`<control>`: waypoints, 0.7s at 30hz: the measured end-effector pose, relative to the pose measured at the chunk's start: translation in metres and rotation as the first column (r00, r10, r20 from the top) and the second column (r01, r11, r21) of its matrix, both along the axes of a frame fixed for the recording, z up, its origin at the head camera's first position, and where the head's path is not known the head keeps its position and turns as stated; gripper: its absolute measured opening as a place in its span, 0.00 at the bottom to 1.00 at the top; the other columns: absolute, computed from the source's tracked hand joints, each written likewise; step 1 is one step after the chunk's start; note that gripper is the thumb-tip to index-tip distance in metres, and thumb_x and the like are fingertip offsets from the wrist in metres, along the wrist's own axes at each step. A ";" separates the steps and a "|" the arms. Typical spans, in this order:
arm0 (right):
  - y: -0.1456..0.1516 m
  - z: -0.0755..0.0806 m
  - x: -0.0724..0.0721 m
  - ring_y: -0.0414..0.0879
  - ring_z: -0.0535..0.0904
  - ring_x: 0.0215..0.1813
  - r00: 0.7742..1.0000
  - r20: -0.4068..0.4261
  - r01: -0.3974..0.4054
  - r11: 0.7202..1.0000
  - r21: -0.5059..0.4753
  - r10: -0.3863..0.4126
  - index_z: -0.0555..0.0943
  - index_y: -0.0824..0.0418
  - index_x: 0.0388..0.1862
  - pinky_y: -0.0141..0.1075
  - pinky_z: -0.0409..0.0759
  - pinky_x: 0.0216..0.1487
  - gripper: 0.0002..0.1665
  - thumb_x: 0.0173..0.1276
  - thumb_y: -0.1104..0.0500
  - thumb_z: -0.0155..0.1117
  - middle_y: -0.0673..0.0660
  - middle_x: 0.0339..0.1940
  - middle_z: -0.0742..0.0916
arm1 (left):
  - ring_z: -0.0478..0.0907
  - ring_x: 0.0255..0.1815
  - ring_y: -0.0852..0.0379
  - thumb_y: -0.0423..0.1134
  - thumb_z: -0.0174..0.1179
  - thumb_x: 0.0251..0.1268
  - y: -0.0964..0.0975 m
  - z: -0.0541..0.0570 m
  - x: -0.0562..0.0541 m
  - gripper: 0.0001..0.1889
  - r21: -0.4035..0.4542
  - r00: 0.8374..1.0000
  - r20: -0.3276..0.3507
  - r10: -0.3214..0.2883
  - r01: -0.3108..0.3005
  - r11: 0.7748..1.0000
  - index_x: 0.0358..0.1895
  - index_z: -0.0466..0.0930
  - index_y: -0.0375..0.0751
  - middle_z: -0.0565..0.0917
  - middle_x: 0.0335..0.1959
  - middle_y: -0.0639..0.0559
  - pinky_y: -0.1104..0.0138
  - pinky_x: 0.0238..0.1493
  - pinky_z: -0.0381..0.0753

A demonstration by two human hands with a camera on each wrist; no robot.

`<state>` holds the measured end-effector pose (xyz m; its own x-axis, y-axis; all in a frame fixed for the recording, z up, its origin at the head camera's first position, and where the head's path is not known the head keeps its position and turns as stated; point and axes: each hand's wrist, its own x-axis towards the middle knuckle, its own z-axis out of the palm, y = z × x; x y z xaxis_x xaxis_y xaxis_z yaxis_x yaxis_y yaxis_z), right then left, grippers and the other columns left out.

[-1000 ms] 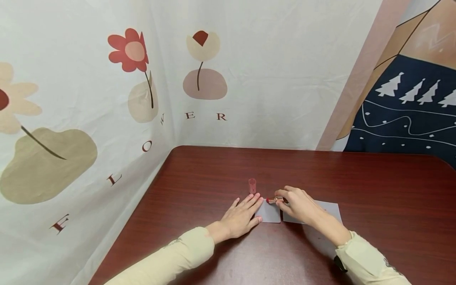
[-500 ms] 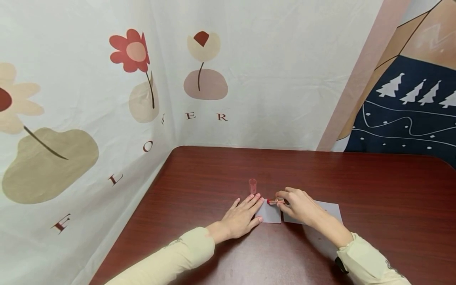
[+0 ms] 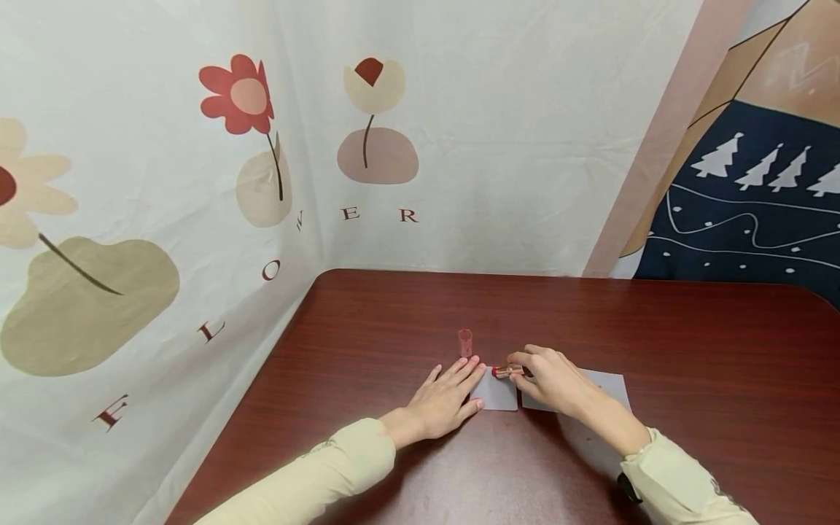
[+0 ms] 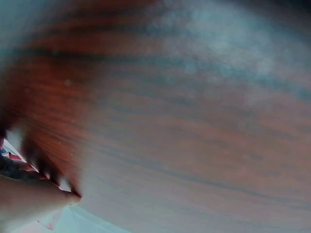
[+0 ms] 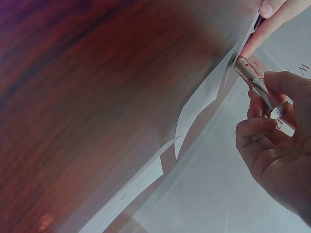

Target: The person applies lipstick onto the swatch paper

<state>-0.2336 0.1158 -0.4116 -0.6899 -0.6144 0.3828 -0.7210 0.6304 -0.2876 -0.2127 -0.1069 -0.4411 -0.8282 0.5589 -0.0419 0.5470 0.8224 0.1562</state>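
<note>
In the head view my left hand point(image 3: 446, 402) rests with straight, spread fingers at the left edge of a small white sheet of paper point(image 3: 496, 397). My right hand point(image 3: 554, 378) pinches a lipstick point(image 3: 508, 371) with a shiny metallic case. Its red tip points left, over the far part of that sheet; whether it touches the paper is hard to tell. The right wrist view shows the lipstick point(image 5: 252, 75) between thumb and fingers. A thumb point(image 4: 41, 199) appears at the lower left of the left wrist view.
Just beyond the left fingertips stands a clear pink cap point(image 3: 465, 343). A second white sheet point(image 3: 610, 386), with small reddish marks, lies partly under the right hand and forearm. The dark red wooden table point(image 3: 394, 313) meets a printed cloth point(image 3: 499, 182) at its left and back.
Both hands keep almost the same place. The lipstick's tip has shifted very slightly over the small sheet, and the right hand still holds it.
</note>
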 end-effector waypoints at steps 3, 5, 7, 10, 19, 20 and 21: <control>0.000 0.000 0.000 0.33 0.65 0.20 1.000 -0.004 -0.005 1.000 -0.006 0.005 0.83 0.66 0.39 0.26 0.67 0.20 0.09 0.59 0.65 0.66 0.51 0.27 0.79 | 0.45 0.73 0.57 0.55 0.40 0.73 0.000 0.000 0.000 0.30 0.000 1.000 0.000 0.001 -0.001 1.000 0.73 0.52 0.48 0.52 0.74 0.54 0.51 0.67 0.50; 0.000 0.000 0.000 0.33 0.65 0.20 1.000 -0.008 -0.008 1.000 -0.007 0.008 0.83 0.66 0.39 0.26 0.66 0.20 0.09 0.59 0.65 0.66 0.51 0.27 0.79 | 0.45 0.73 0.57 0.54 0.40 0.73 0.001 0.000 0.000 0.30 0.000 1.000 0.000 0.002 -0.002 1.000 0.73 0.52 0.48 0.52 0.74 0.55 0.52 0.67 0.50; 0.000 0.000 0.000 0.33 0.65 0.20 1.000 -0.010 -0.008 1.000 -0.007 0.008 0.83 0.66 0.39 0.26 0.66 0.20 0.09 0.58 0.65 0.66 0.52 0.27 0.80 | 0.46 0.73 0.57 0.55 0.40 0.73 0.001 0.001 0.000 0.30 0.002 1.000 -0.002 0.001 -0.001 1.000 0.73 0.53 0.48 0.52 0.73 0.54 0.52 0.67 0.50; 0.000 0.001 0.000 0.33 0.65 0.20 1.000 -0.008 -0.007 1.000 -0.002 0.007 0.83 0.66 0.39 0.26 0.66 0.19 0.10 0.58 0.65 0.66 0.52 0.28 0.80 | 0.46 0.73 0.57 0.54 0.40 0.73 0.001 0.002 0.000 0.30 0.003 1.000 0.001 0.001 -0.001 1.000 0.73 0.53 0.48 0.52 0.74 0.54 0.52 0.67 0.50; -0.001 0.003 0.000 0.34 0.68 0.21 1.000 0.010 -0.010 1.000 0.021 0.010 0.82 0.67 0.39 0.26 0.69 0.21 0.10 0.59 0.64 0.66 0.52 0.29 0.80 | 0.46 0.73 0.56 0.54 0.40 0.73 0.000 0.003 0.001 0.30 0.005 1.000 -0.002 -0.001 0.001 1.000 0.73 0.53 0.47 0.53 0.73 0.53 0.51 0.67 0.51; -0.001 0.004 0.001 0.34 0.68 0.21 1.000 0.014 -0.010 1.000 0.021 0.009 0.82 0.67 0.39 0.26 0.69 0.21 0.10 0.59 0.64 0.66 0.52 0.28 0.80 | 0.46 0.73 0.56 0.54 0.40 0.73 0.000 0.002 0.001 0.30 0.006 1.000 -0.002 -0.001 0.001 1.000 0.73 0.53 0.47 0.53 0.73 0.53 0.51 0.67 0.51; -0.001 0.004 0.001 0.34 0.69 0.22 1.000 0.017 -0.011 1.000 0.021 0.010 0.82 0.67 0.39 0.26 0.70 0.21 0.10 0.59 0.64 0.65 0.52 0.28 0.80 | 0.46 0.73 0.56 0.54 0.40 0.73 0.000 0.002 0.001 0.30 0.005 1.000 0.001 0.000 0.000 1.000 0.73 0.53 0.47 0.52 0.73 0.54 0.51 0.67 0.50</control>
